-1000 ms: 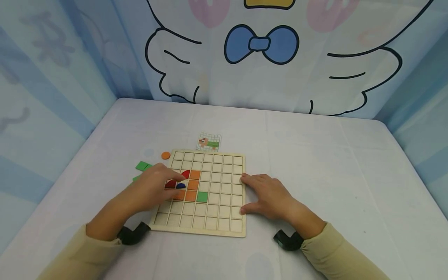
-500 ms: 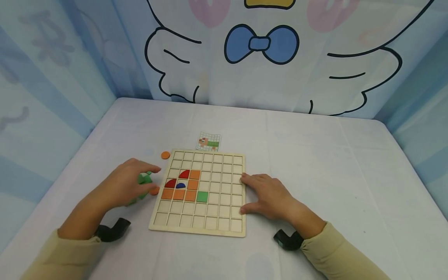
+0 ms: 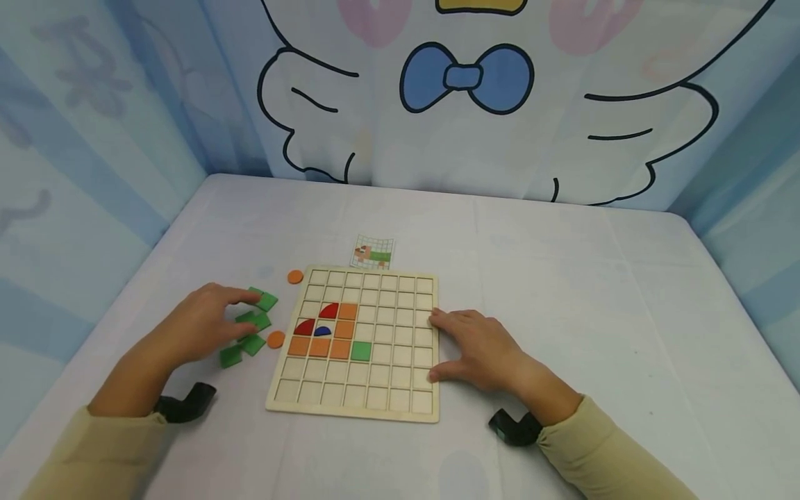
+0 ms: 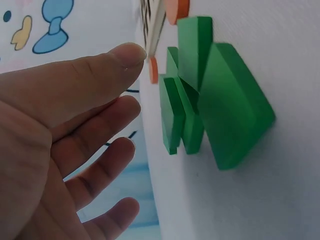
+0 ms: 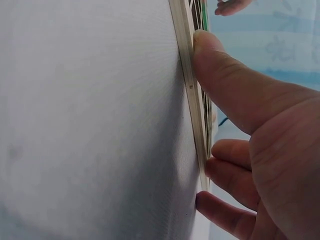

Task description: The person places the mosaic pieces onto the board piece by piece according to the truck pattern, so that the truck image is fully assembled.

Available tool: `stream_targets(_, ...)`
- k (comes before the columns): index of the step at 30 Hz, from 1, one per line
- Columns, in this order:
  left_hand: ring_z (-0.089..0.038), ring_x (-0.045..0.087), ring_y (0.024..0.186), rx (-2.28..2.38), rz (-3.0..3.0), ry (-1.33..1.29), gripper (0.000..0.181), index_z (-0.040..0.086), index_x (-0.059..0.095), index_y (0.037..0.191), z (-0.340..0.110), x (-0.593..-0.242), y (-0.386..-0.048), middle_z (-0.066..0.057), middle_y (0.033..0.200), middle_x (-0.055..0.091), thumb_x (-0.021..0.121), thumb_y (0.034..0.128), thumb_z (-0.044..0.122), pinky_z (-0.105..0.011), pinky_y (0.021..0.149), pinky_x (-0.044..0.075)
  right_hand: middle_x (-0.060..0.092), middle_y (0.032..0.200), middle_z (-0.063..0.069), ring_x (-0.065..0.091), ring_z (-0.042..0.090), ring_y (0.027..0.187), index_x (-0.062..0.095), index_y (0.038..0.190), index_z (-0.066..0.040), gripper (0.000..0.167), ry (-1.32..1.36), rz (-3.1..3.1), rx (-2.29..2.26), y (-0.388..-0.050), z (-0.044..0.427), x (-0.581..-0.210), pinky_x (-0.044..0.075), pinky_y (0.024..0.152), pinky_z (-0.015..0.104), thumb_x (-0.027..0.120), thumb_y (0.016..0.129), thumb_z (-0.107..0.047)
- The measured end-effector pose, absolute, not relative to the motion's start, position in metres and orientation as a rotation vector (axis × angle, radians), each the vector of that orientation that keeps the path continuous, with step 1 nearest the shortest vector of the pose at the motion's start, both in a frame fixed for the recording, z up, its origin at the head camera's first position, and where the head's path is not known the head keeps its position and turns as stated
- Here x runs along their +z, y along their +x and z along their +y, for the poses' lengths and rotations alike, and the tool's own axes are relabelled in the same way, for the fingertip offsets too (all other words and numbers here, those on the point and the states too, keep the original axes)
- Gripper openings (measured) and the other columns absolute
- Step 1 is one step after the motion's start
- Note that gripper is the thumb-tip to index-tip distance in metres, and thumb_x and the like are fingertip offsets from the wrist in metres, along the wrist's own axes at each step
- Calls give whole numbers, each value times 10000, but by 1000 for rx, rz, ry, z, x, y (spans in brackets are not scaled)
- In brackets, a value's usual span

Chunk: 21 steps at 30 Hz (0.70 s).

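Note:
A wooden grid board [image 3: 387,403] lies on the table with several pieces in its cells: orange squares [image 3: 340,349], two red quarter-circles [image 3: 305,328], a blue half-circle [image 3: 322,331] and one green square [image 3: 361,351]. My left hand [image 3: 203,319] hovers over a loose group of green square tiles [image 3: 253,344] left of the board. In the left wrist view its thumb and fingers are apart and hold nothing, close to the green tiles [image 4: 232,110]. My right hand [image 3: 481,351] rests on the board's right edge, thumb and fingers spread along the rim [image 5: 192,100].
Two orange discs lie left of the board, one disc [image 3: 295,277] by its upper corner and another disc [image 3: 276,339] beside the green tiles. A small picture card [image 3: 373,252] with a gridded figure lies just behind the board. A printed curtain [image 3: 462,139] surrounds the table.
My left hand has left the board's left cells and moved left to the green tiles. An orange square it partly covered now shows in full. The right hand stays at the board's edge.

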<state>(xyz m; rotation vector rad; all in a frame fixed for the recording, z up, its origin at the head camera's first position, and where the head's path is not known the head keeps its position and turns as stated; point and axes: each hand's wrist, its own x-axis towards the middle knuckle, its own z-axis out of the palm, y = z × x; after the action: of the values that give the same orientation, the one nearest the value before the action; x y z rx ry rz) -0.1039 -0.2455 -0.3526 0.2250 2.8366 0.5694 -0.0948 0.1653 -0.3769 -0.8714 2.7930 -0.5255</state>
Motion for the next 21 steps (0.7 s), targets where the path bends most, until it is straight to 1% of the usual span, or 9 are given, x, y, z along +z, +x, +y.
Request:
stream_targets(7, -484, 498, 1168, 567, 2824, 203, 505, -6, 652, 1277, -254, -358, -104, -285, 1264, 595, 809, 846, 204, -623, 930, 456, 596, 1347, 137, 522, 339, 1254, 476, 1462, -37, 872, -845, 2789, -517, -94, 165, -376, 446, 942, 558, 824, 788, -467)
stream_targets(13, -499, 500, 1167, 547, 2834, 191, 491, -32, 652, 1254, -259, -362, -102, -290, 1243, 604, 807, 840, 181, -636, 943, 438, 599, 1338, 138, 519, 339, 1258, 471, 1466, -38, 879, -834, 2788, -508, -94, 164, -376, 445, 943, 559, 823, 789, -472)
stream_targets(21, -480, 529, 1129, 545, 2831, 178, 480, -49, 645, 1248, -261, -365, -102, -279, 1210, 623, 793, 847, 169, -623, 921, 454, 598, 1335, 144, 517, 342, 1261, 471, 1466, -33, 877, -826, 2787, -500, -95, 164, -376, 444, 949, 559, 824, 790, -466)
